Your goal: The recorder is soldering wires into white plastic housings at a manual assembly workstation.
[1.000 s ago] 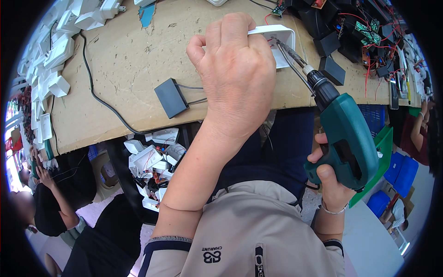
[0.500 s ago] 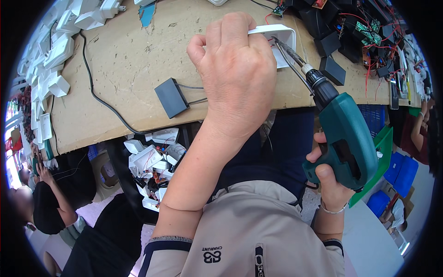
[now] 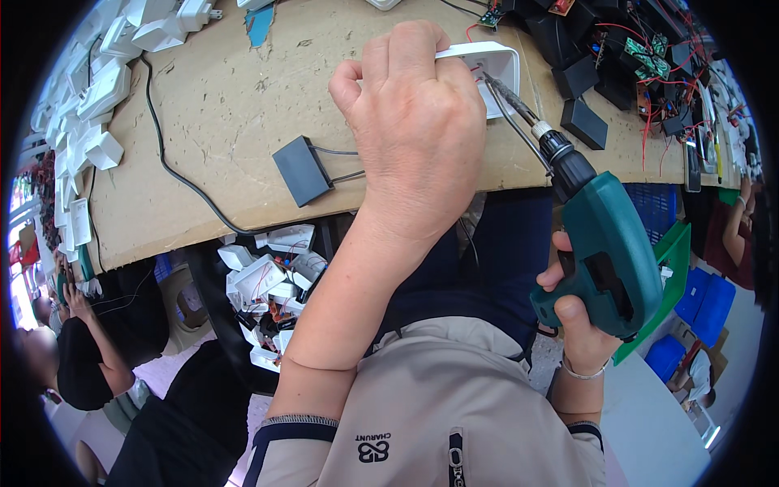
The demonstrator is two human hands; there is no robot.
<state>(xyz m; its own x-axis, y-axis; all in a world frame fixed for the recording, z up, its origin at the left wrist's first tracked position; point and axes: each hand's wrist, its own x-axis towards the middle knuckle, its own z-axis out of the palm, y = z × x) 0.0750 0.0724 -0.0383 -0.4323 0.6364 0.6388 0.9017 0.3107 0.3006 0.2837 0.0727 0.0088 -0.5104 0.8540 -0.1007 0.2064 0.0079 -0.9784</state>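
My left hand (image 3: pixel 422 122) is closed on a white plastic housing (image 3: pixel 505 63), gripping its left side; the fingertips are hidden behind the hand. My right hand (image 3: pixel 580 321) is wrapped round the handle of a green soldering gun (image 3: pixel 608 235). The gun's tip and thin feed tube reach into the housing's open side, close to small red wires there. Whether the tip touches anything is too small to tell. Left of my left wrist lies a dark grey rectangular box (image 3: pixel 302 172), its two dark leads running behind the wrist.
White plastic casings (image 3: pixel 101 89) are heaped at the left edge, beside a black cable (image 3: pixel 158 138). Black boxes, circuit boards (image 3: pixel 647 58) and red wires crowd the far right. Below the table edge sits a pile of white wired parts (image 3: pixel 272 280). Other people work at both sides.
The soldering gun has shifted slightly, its tip drawn back a little from the red wires in the housing. My left hand stays still.
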